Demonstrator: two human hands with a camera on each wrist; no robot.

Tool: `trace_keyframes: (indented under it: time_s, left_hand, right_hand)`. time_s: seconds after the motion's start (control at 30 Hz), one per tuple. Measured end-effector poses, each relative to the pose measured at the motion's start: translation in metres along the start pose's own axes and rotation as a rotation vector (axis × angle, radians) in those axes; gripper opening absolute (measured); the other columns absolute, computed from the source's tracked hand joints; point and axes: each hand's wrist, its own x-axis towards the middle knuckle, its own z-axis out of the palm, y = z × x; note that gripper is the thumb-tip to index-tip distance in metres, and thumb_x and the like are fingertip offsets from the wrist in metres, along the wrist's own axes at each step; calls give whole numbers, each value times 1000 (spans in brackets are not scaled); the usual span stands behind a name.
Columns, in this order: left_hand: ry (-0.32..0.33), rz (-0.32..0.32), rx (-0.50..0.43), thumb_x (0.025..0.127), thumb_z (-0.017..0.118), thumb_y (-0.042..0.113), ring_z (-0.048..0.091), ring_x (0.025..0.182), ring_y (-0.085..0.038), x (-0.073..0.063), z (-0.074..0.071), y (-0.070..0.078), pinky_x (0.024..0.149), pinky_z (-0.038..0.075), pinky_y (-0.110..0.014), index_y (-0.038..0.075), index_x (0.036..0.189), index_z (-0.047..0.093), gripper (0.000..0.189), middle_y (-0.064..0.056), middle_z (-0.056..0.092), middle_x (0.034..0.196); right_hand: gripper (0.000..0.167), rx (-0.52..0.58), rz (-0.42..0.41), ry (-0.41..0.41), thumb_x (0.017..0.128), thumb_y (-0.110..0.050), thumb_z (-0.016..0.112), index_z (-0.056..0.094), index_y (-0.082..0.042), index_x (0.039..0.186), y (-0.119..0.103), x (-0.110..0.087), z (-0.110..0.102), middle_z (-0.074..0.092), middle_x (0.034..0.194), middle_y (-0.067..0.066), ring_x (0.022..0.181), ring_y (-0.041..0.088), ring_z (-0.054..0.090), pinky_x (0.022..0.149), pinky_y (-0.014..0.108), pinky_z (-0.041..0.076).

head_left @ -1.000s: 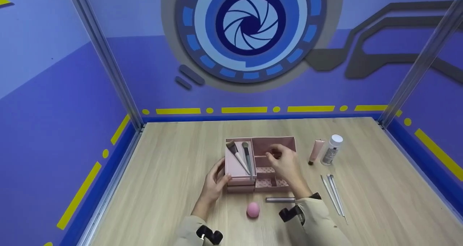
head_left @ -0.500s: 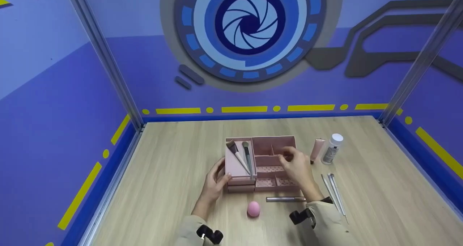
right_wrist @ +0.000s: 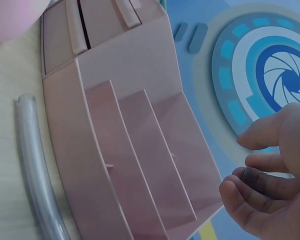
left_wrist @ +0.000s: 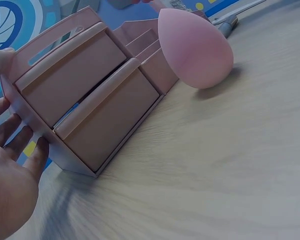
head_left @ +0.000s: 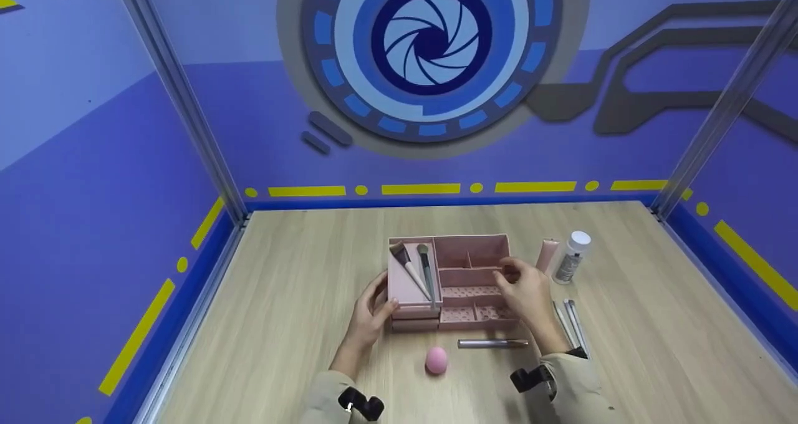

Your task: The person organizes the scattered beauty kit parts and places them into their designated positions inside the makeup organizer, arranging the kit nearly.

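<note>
A pink desk organizer (head_left: 474, 280) stands on the table, with drawers at the left and divided compartments at the right. Two makeup brushes (head_left: 416, 273) lie on top of its drawer section. My left hand (left_wrist: 12, 170) rests against its left side, fingertips on the wall and thumb at the upper edge; the head view shows this hand (head_left: 366, 315) too. By the organizer's right edge is my right hand (head_left: 523, 290), fingers loosely bent and nothing in them. In the right wrist view that hand (right_wrist: 275, 180) is beside the compartments' outer end.
A pink egg-shaped makeup sponge (head_left: 437, 360) and a slim silver cylinder (head_left: 491, 344) with a brownish end lie in front of the organizer. To the right are a pink squeeze tube (head_left: 547, 255), a white-capped bottle (head_left: 570, 259) and several thin brushes (head_left: 575, 324), partly behind the right arm.
My right hand has moved rightward from over the compartments to the organizer's right edge, uncovering the dividers and the silver cylinder's end. The left hand has stayed in place.
</note>
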Motion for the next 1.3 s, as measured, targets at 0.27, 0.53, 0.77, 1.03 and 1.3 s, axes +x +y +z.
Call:
trace_keyframes:
  time_s: [0.27,0.53,0.77,1.03,1.3]
  left_hand:
    - [2,-6,24,96,58,4,20,145,-44,1,3,0,105,45,-27,-7,150,23,65,-29,23,155]
    - [21,9,34,95,58,2,22,143,-45,2,0,-2,104,46,-27,-9,148,26,63,-30,27,152]
    - [26,-16,38,95,58,5,22,144,-43,1,-1,0,100,49,-27,-7,149,26,63,-29,26,154]
    - [48,-19,69,95,59,5,22,145,-40,0,0,0,106,44,-28,-5,149,29,63,-27,27,154]
    - [53,-14,94,95,60,6,23,145,-40,1,0,1,111,38,-32,-5,148,29,63,-27,29,154]
  right_hand:
    - [27,-32,65,8,82,-11,73,70,0,107,16,-4,-13,71,92,15,83,28,68,76,41,56]
    - [23,-77,33,58,82,-11,73,71,-1,102,31,-7,-21,72,88,15,78,29,71,71,43,58]
    - [25,-101,47,42,82,-13,74,71,-1,104,40,-8,-29,73,90,14,80,28,71,72,42,57]
    - [24,-120,47,47,81,-13,75,72,-3,103,50,-10,-33,73,90,14,77,26,71,66,35,56]
    - [29,-127,80,45,80,-14,75,71,-3,107,57,-13,-36,72,91,15,80,29,70,68,39,56]
